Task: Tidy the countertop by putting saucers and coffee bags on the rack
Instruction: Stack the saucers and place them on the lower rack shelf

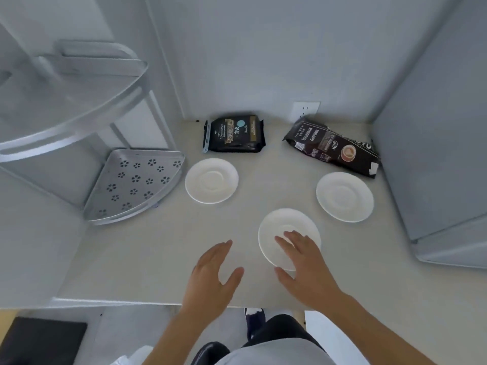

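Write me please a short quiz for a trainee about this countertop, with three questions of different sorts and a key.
1. How many saucers lie on the countertop?
2. True or false: a coffee bag already lies on the rack's bottom shelf.
3. Which saucer does the right hand reach over? A) the left saucer B) the near saucer C) the right saucer

Key: 1) Three. 2) False: the shelf holds nothing, and both the left bag and the right bag lie at the back of the countertop. 3) B. The left hand is open over bare countertop.
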